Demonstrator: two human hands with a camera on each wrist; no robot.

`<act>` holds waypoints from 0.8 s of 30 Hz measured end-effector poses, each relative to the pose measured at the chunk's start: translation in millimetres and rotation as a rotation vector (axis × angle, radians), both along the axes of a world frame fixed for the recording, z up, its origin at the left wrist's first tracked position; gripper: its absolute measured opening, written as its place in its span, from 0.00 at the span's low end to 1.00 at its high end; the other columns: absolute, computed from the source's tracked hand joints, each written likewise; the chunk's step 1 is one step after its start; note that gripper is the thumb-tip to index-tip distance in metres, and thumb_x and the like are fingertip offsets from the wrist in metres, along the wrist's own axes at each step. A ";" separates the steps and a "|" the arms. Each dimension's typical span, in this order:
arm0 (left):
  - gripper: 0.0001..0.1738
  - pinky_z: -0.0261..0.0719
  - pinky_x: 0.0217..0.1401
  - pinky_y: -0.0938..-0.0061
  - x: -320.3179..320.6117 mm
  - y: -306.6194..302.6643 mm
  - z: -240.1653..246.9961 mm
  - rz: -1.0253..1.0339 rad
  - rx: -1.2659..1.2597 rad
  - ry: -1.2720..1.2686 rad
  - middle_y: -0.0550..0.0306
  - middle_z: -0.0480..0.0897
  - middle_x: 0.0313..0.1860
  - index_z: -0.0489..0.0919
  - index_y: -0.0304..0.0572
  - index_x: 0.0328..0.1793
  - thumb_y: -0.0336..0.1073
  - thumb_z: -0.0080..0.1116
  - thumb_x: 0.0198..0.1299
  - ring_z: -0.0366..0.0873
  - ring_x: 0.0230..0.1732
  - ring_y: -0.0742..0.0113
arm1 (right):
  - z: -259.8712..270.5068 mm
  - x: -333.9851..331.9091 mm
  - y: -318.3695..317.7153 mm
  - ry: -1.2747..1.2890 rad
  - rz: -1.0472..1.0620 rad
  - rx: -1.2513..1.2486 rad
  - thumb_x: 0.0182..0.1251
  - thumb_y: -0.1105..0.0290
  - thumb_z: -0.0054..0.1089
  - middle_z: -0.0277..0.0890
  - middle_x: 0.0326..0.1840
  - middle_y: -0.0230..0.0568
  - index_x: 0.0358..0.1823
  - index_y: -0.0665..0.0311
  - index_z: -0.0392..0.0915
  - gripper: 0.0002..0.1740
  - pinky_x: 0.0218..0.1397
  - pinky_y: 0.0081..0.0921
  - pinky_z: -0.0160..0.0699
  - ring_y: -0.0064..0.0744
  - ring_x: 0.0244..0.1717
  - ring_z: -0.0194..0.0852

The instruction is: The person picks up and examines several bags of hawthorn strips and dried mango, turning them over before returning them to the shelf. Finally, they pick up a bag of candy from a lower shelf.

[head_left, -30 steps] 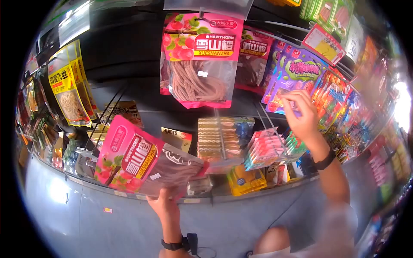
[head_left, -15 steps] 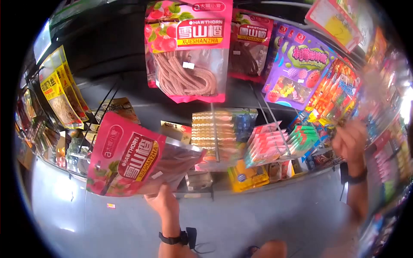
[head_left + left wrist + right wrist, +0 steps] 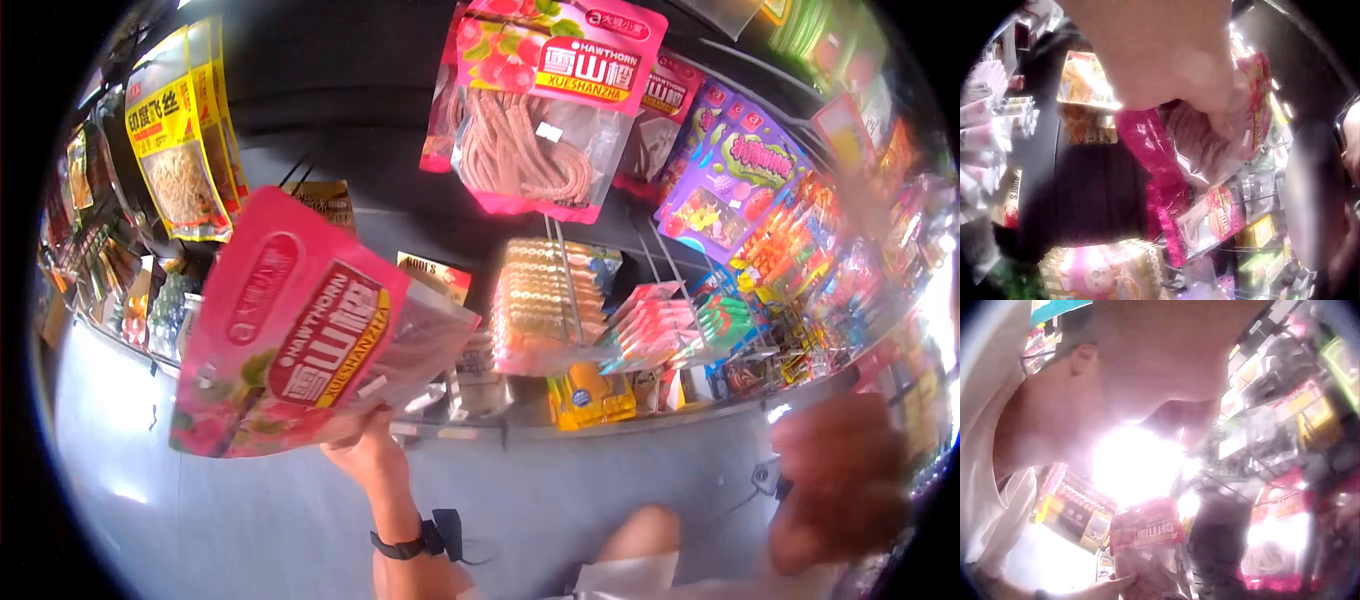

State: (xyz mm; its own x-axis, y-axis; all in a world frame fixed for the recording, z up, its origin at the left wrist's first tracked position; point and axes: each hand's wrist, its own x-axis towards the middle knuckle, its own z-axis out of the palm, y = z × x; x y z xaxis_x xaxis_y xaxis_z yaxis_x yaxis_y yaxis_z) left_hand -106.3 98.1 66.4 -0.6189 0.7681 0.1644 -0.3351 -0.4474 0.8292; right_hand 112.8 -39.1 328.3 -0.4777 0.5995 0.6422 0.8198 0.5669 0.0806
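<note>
My left hand point(image 3: 368, 450) grips a pink, part-clear bag of hawthorn strips point(image 3: 320, 345) by its lower edge, tilted in front of the shelves. In the left wrist view, that hand point(image 3: 1179, 69) covers part of the bag, whose clear window point(image 3: 1200, 140) shows brownish strips. My right hand point(image 3: 842, 480) is a large blur at the lower right of the head view, away from the shelves, with nothing visible in it. Another hawthorn bag point(image 3: 545, 110) hangs ahead, with similar ones behind it.
Yellow bags point(image 3: 175, 140) hang at the left and purple candy bags point(image 3: 735, 180) at the right. Below are stacked biscuit-coloured packs point(image 3: 548, 300), pink packets point(image 3: 655, 325) and a yellow pack point(image 3: 590, 397). Metal hooks point(image 3: 672, 265) jut out. Grey floor point(image 3: 250, 510) lies below.
My right hand has swung from beside the purple bags down and right, closer to the camera. The left hand still holds its bag, which now looks larger and higher.
</note>
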 end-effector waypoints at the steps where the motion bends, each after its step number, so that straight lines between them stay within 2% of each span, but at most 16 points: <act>1: 0.09 0.75 0.46 0.73 -3.5 -3.0 2.4 0.042 0.021 -0.028 0.55 0.82 0.34 0.83 0.27 0.30 0.20 0.57 0.40 0.78 0.38 0.65 | 4.0 2.0 -6.0 0.006 0.022 -0.025 0.57 0.69 0.54 0.75 0.26 0.40 0.27 0.65 0.77 0.07 0.30 0.31 0.73 0.36 0.25 0.75; 4: 0.10 0.75 0.48 0.73 -13.1 -10.1 5.7 0.128 0.081 -0.075 0.55 0.80 0.40 0.81 0.28 0.31 0.20 0.54 0.40 0.77 0.41 0.66 | 11.2 10.6 -21.6 0.035 0.057 -0.077 0.57 0.69 0.54 0.75 0.26 0.40 0.27 0.65 0.77 0.07 0.30 0.31 0.73 0.36 0.26 0.75; 8: 0.08 0.72 0.51 0.74 -24.1 -23.0 16.4 0.212 0.007 0.092 0.56 0.78 0.41 0.79 0.29 0.30 0.22 0.49 0.43 0.74 0.42 0.66 | 16.5 11.4 -31.9 0.073 0.084 -0.128 0.58 0.69 0.55 0.75 0.26 0.40 0.27 0.65 0.77 0.07 0.31 0.30 0.73 0.36 0.26 0.75; 11: 0.10 0.71 0.51 0.74 -22.4 -25.5 29.1 0.262 0.095 -0.019 0.57 0.78 0.43 0.80 0.28 0.31 0.23 0.49 0.44 0.74 0.43 0.66 | 18.1 15.5 -34.7 0.098 0.093 -0.159 0.58 0.69 0.55 0.74 0.27 0.40 0.28 0.65 0.77 0.07 0.31 0.30 0.73 0.36 0.27 0.75; 14: 0.12 0.71 0.52 0.75 -38.2 -29.8 9.1 0.260 0.047 0.168 0.57 0.77 0.46 0.82 0.28 0.36 0.25 0.52 0.44 0.74 0.46 0.67 | 15.2 22.7 -34.1 0.103 0.096 -0.165 0.58 0.69 0.55 0.74 0.27 0.40 0.28 0.65 0.77 0.07 0.31 0.29 0.73 0.35 0.27 0.76; 17: 0.15 0.72 0.52 0.75 -43.5 -26.7 -3.2 0.166 0.136 0.086 0.57 0.77 0.46 0.82 0.28 0.41 0.27 0.55 0.45 0.74 0.47 0.68 | 15.1 28.1 -33.5 0.100 0.094 -0.169 0.59 0.69 0.56 0.74 0.27 0.40 0.28 0.65 0.77 0.07 0.32 0.29 0.73 0.35 0.27 0.76; 21: 0.16 0.71 0.48 0.76 -29.5 -17.8 12.2 0.230 0.174 0.038 0.59 0.77 0.45 0.81 0.27 0.42 0.29 0.56 0.46 0.73 0.42 0.70 | 15.4 29.8 -37.0 0.105 0.093 -0.181 0.59 0.69 0.56 0.74 0.28 0.40 0.28 0.64 0.76 0.06 0.32 0.28 0.73 0.35 0.28 0.76; 24: 0.16 0.72 0.50 0.75 -34.5 -32.3 6.4 0.208 0.079 0.075 0.58 0.77 0.46 0.80 0.27 0.43 0.28 0.55 0.47 0.73 0.44 0.69 | 12.4 26.7 -41.5 0.136 0.092 -0.210 0.59 0.69 0.56 0.74 0.28 0.40 0.28 0.64 0.76 0.06 0.33 0.28 0.73 0.34 0.28 0.76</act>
State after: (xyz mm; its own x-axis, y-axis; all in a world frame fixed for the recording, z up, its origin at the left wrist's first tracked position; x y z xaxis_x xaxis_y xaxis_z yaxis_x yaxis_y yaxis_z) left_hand -140.8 65.8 72.7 -0.7461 0.6082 0.2710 -0.1672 -0.5651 0.8079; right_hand 139.5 -80.6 340.7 -0.4544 0.6845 0.5701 0.7593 0.6323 -0.1539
